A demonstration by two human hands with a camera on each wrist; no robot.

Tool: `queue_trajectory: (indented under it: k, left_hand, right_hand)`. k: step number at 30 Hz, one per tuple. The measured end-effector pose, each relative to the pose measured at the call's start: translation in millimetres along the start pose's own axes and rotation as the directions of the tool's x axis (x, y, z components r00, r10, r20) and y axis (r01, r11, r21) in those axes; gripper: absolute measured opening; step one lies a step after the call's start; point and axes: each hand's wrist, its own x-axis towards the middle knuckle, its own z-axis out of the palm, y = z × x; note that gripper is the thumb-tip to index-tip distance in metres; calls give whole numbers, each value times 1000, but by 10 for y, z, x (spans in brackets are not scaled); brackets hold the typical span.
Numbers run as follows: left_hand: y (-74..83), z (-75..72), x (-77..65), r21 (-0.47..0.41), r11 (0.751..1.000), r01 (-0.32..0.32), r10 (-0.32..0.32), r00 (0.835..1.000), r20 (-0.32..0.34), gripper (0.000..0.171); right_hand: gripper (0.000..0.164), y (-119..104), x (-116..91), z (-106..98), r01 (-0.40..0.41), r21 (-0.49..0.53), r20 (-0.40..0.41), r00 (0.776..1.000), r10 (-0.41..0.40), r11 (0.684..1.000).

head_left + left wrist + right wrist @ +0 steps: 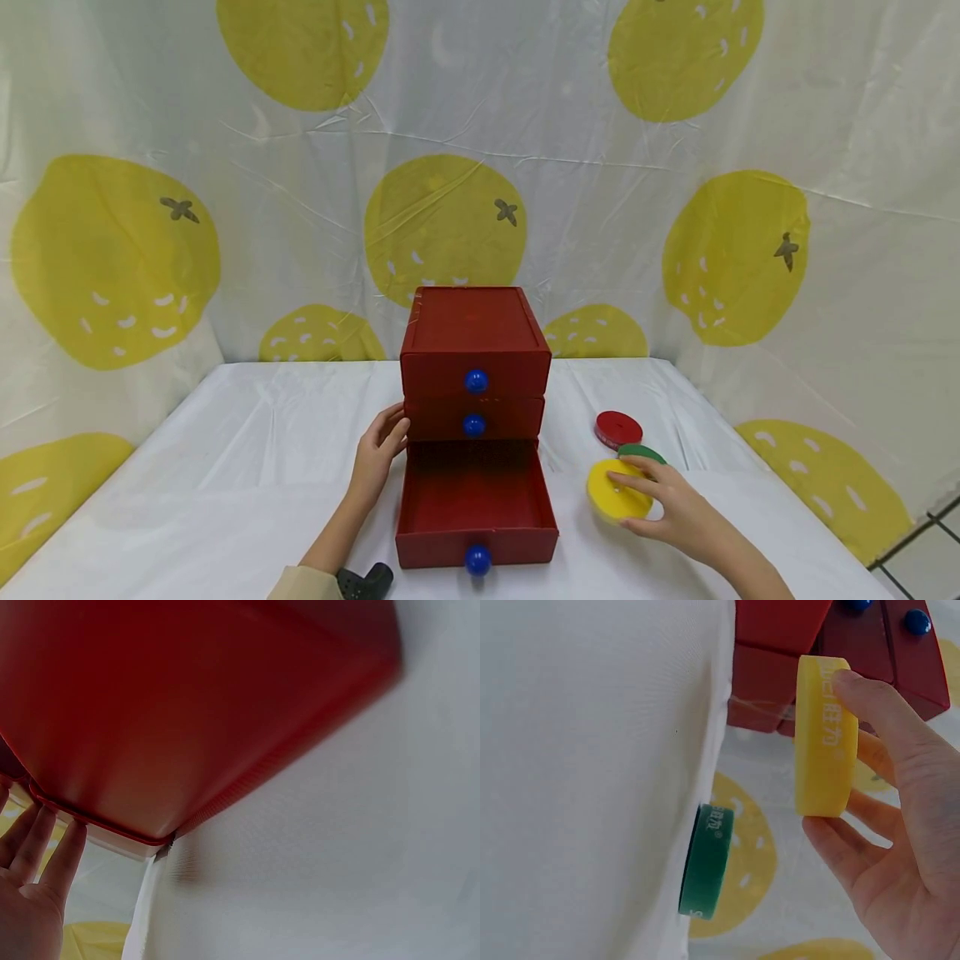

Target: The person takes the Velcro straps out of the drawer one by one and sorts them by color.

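A red drawer cabinet (476,321) with blue knobs stands on the white table. Its bottom drawer (474,546) is pulled out, with nothing visible inside. My left hand (378,450) rests its fingertips against the cabinet's left side, as the left wrist view also shows. On the right, my right hand (678,508) grips a yellow roll of tape (825,739) by its rim, thumb on one side and fingers on the other. In the right wrist view this roll is held off the table. Behind it lie a green roll (706,861) and a red roll (618,429).
A white cloth (247,492) covers the table. A curtain (585,208) printed with yellow fruit hangs behind and at both sides. Near the left wrist a black object (367,581) shows at the lower edge. Tiles (930,554) appear at the far right.
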Motion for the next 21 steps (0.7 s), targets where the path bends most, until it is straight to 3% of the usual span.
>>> queue_trajectory:
  k: [4,10,18,21]
  left_hand:
    - [4,0,-2,-2,1000,4,-4,1000,0,41]
    - [-2,3,6,-4,1000,-2,2,1000,0,41]
    - [-6,1,10,-5,1000,1,-1,1000,-1,41]
    - [-9,-1,9,-10,1000,6,-6,1000,-3,41]
  right_hand:
    - [48,40,-10,-15,-64,33,43,997,62,997]
    - [48,86,-44,-24,-77,11,26,997,76,997]
    - [51,169,-109,-74,-162,65,107,982,155,985]
    - [50,209,-145,-82,-180,67,103,980,172,981]
